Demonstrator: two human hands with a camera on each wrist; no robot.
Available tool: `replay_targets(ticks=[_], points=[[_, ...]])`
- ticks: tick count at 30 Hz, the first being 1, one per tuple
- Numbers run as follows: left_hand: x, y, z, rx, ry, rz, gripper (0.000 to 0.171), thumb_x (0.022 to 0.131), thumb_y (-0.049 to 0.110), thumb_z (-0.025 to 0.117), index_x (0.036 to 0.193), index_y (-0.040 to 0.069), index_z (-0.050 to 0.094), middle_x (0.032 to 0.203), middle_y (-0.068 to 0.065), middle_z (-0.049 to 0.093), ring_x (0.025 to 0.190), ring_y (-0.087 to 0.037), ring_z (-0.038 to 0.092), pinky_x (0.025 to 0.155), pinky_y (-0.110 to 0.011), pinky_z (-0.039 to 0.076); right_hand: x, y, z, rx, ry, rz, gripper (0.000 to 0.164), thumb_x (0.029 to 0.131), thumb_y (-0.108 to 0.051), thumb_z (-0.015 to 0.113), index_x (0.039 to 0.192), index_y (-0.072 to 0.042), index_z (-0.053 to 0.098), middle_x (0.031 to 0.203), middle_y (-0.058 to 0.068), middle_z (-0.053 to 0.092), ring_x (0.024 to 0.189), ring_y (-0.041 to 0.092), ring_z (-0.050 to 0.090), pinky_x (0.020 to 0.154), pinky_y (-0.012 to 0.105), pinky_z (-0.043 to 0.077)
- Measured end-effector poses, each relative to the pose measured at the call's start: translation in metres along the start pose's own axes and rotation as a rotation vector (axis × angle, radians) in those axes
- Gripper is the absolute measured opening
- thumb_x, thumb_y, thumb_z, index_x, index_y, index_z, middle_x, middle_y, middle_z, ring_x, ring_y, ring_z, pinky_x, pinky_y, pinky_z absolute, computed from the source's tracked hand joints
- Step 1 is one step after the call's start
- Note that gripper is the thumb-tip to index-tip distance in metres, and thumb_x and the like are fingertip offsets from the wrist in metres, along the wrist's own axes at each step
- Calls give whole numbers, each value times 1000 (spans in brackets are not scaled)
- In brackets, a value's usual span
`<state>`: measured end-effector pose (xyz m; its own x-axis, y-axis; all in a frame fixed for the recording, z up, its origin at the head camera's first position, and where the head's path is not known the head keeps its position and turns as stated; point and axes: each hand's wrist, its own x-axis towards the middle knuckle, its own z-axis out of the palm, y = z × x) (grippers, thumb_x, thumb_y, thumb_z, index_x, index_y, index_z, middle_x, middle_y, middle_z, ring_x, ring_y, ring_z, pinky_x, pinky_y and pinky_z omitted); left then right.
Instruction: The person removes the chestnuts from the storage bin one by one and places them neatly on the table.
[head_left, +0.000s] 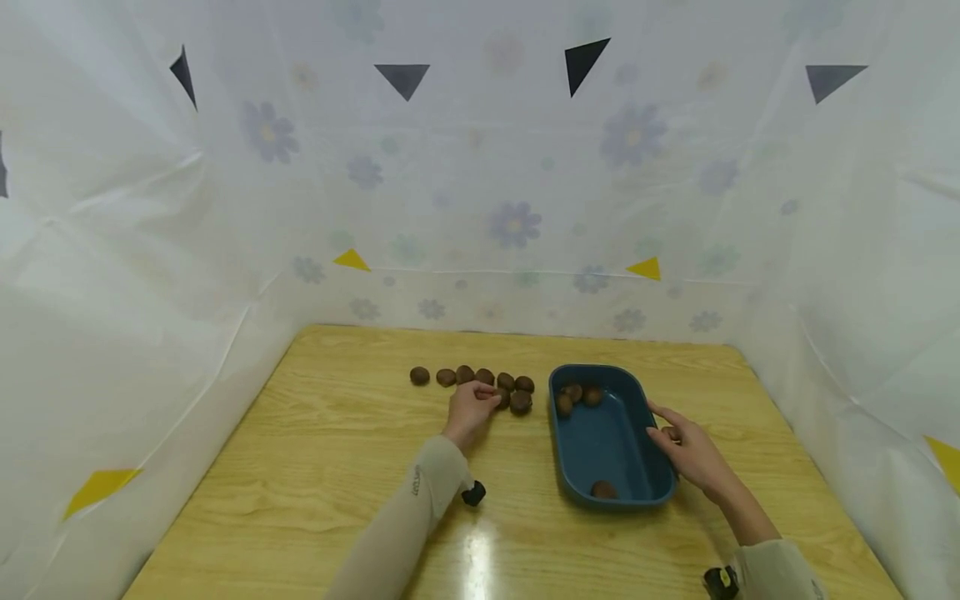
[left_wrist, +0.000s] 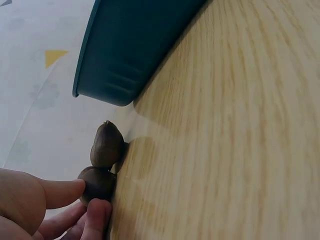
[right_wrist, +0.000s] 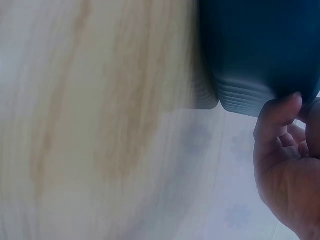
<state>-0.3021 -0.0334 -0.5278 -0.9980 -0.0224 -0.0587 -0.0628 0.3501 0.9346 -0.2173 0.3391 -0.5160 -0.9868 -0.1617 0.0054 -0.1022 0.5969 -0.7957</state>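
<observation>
White flowered sheeting hangs all round me and a pale wooden bench point(head_left: 337, 467) lies below; from the head view, a row of brown chestnuts point(head_left: 472, 379) sits mid-bench just left of a dark blue tray point(head_left: 600, 446), which has four nuts in it, three at the far end and one near me. My left hand point(head_left: 471, 410) is down at the right end of the row, fingers curled onto one chestnut point(head_left: 501, 398); my right hand point(head_left: 686, 450) lies against the tray's right rim with fingers fairly straight. Over to the left wrist view: thumb and fingertips point(left_wrist: 60, 192) pinch that chestnut point(left_wrist: 97, 184) at its sides, another nut point(left_wrist: 106, 145) touching it, the tray point(left_wrist: 130, 45) nearby. These look small, light, hard and glossy, so I judge they could slip or roll; gripping across the rounded sides seems best. Right wrist view now, rather blurred: my fingers point(right_wrist: 277, 117) touch the tray's ribbed outer wall point(right_wrist: 245, 100), loosely bent, holding nothing that I can see.
</observation>
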Motion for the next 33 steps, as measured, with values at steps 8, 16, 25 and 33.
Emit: replay_targets(ticks=[8,16,25,33], points=[[-1,3,-7,26,-13,-2,24,98,13,74,117,0,73,109,-12,73,99,-24,69,88,-37,60,-1,-4,0,15,5,-12,61,110,-30,53,162,-5,32,66,6,52,41,13,42,42,38,49],[-7,32,6,-90,-57,51,29,105,20,64,131,8,68,118,-12,70,102,-27,69,86,-42,61,-1,-3,0,15,2,-10,62,111,-30,53,162,-5,31,66,7,52,41,15,43,43,39,49],[-20,79,54,-415,-321,18,42,108,22,58,147,6,53,133,-14,61,126,-38,62,109,-47,54,-1,-3,1,37,4,-14,61,110,-30,53,162,-5,31,64,6,51,40,13,42,42,36,48],[-27,97,99,-470,-325,-136,52,107,24,61,152,3,46,138,-15,59,135,-39,55,108,-47,54,-2,-4,2,31,2,-24,61,110,-29,54,162,-4,33,62,2,47,40,12,41,42,34,47]])
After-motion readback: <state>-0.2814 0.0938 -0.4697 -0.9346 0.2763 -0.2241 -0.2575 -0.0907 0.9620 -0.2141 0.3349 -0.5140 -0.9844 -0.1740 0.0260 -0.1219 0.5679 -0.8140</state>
